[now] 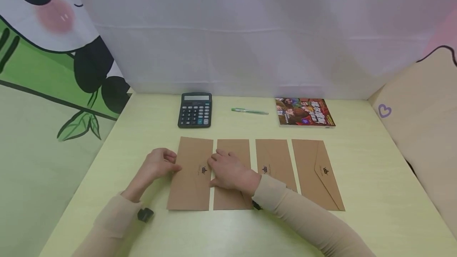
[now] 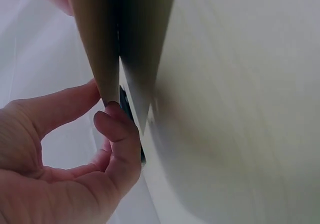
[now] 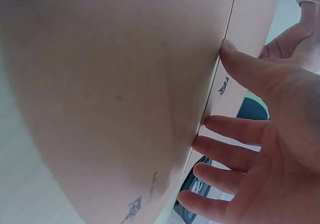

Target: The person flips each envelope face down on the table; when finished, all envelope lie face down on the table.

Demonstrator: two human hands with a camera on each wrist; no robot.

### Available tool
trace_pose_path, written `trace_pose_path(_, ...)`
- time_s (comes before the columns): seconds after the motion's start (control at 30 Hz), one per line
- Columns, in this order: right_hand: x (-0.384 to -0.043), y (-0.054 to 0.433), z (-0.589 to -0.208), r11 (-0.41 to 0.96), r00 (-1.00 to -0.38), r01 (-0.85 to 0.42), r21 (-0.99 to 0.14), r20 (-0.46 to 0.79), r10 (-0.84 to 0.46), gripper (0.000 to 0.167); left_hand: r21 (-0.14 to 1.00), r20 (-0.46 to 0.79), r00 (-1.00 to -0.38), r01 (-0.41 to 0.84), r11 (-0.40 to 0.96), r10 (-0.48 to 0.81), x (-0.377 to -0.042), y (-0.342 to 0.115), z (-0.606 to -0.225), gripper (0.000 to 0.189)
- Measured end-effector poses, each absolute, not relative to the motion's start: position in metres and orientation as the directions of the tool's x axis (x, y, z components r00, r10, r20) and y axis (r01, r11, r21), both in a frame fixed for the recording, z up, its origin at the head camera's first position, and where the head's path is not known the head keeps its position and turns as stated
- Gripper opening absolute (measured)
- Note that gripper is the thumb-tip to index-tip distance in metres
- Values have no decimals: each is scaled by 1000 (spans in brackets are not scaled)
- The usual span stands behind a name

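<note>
Several brown paper envelopes lie side by side in a row, some showing a small dark crown print. My left hand (image 1: 157, 164) pinches the left edge of the leftmost envelope (image 1: 189, 187) between thumb and fingers. In the left wrist view that envelope's edge (image 2: 97, 43) stands raised off the tabletop. Reaching across from the right, my right hand (image 1: 230, 171) lies over the second envelope (image 1: 233, 146), its fingertips at the seam beside the leftmost one. The right wrist view has its fingers (image 3: 227, 151) spread and fairly straight along that seam. Part of the second envelope is hidden under the hand.
Behind the row lie a black calculator (image 1: 194, 110), a green pen (image 1: 250, 111) and a colourful book (image 1: 304, 112). To the right are a third envelope (image 1: 273, 152) and the rightmost envelope (image 1: 307, 158); the right sleeve (image 1: 303, 207) crosses the third's lower part. A white curtain (image 1: 250, 50) hangs behind.
</note>
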State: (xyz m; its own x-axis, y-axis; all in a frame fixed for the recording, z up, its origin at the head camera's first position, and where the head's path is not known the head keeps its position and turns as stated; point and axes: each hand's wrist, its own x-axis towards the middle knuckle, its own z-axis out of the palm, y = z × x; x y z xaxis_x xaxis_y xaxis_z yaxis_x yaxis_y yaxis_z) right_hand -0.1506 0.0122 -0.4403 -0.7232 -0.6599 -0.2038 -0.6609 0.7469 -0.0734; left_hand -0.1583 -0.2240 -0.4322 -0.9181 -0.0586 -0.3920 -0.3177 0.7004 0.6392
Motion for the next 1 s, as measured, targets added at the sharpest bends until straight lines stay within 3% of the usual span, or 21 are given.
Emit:
trace_pose_path(0.43,-153,15,-441,741,-722,-655,-150,-166,-672,69,802,-304,-949,-206,561,85,-148,-228,-417,51)
trace_pose_path(0.73,-155,16,-442,722,-714,-641,-259,-142,-685,80,890,-342,-926,-264,372,162,-145,-230,-412,55)
trace_pose_path(1.0,-155,14,-436,695,-706,-623,-359,-124,-697,77,938,-300,-931,-250,239,207,-143,-225,-408,48)
